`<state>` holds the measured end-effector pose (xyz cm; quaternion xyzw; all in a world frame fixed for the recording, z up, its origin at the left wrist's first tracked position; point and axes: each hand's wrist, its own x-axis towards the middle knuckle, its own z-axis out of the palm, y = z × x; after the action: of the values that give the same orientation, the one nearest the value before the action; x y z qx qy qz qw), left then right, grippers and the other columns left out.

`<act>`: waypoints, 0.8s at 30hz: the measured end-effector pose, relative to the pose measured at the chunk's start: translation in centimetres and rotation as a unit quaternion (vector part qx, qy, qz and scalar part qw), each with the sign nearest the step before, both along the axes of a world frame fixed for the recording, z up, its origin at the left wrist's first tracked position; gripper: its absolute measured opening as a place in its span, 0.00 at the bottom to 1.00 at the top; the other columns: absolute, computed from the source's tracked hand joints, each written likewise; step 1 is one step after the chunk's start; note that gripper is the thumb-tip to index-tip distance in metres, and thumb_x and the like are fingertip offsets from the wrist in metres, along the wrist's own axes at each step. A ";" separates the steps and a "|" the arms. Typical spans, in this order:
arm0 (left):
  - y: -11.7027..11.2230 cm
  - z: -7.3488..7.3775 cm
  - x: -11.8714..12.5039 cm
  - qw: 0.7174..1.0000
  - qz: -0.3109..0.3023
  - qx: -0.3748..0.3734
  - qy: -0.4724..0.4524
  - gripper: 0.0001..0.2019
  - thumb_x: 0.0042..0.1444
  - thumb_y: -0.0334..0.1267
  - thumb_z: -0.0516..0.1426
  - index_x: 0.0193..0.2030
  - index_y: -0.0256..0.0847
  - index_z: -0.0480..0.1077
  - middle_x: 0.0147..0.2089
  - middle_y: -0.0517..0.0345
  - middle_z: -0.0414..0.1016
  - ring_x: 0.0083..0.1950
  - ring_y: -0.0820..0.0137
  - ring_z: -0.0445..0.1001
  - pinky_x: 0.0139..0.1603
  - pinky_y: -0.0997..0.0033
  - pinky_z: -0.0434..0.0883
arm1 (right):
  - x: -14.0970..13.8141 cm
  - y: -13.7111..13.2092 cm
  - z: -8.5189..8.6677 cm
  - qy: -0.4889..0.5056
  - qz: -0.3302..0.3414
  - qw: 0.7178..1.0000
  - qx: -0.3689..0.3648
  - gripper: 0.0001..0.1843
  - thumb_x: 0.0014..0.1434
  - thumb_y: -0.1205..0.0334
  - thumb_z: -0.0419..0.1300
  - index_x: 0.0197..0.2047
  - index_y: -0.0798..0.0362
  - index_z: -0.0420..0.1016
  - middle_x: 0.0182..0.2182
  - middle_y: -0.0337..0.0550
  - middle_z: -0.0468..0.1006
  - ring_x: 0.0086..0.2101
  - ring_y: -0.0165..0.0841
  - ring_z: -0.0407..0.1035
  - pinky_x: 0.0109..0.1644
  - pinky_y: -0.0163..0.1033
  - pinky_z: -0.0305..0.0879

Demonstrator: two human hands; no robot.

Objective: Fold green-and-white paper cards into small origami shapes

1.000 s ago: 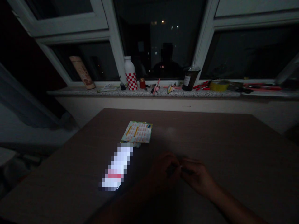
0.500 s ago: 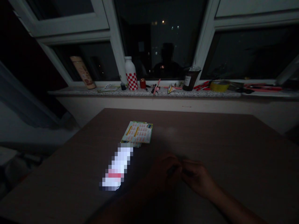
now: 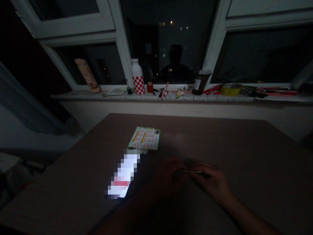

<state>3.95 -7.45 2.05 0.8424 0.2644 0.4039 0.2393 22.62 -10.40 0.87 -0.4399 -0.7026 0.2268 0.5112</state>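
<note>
A dark brown wooden table [image 3: 244,147] bears a lit phone [image 3: 123,178] and printed paper cards [image 3: 144,139]. At the near centre, the curled right hand [image 3: 211,182] pinches a thin pale sliver [image 3: 193,171]. The curled left hand [image 3: 168,176] meets its other end, its grip too dark to tell.

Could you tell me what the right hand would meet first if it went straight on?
Probably the left hand: the right hand points at it, the two almost touching, though darkness hides depth.
</note>
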 end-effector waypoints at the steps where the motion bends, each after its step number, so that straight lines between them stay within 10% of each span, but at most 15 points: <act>1: 0.0 0.0 0.0 1.000 -0.001 0.009 0.002 0.06 0.56 0.35 0.55 0.40 0.39 0.67 0.39 0.53 0.70 0.42 0.68 0.70 0.43 0.68 0.68 | 0.0 0.0 0.0 0.000 0.003 1.000 0.004 0.06 0.55 0.58 0.63 0.30 0.50 0.78 0.26 0.42 0.80 0.27 0.34 0.75 0.30 0.35 0.72; 24: 0.4 0.6 -0.3 0.994 0.008 0.070 0.086 0.09 0.61 0.36 0.50 0.37 0.39 0.70 0.35 0.55 0.74 0.38 0.70 0.71 0.40 0.70 0.68 | 0.6 -0.9 2.1 -0.122 0.018 0.975 0.187 0.11 0.56 0.71 0.58 0.41 0.50 0.77 0.32 0.44 0.82 0.33 0.36 0.77 0.38 0.40 0.75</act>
<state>3.66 -7.10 2.60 0.8867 0.2620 0.3493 0.1523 23.24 -11.26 2.97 -0.3479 -0.7977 0.0450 0.4905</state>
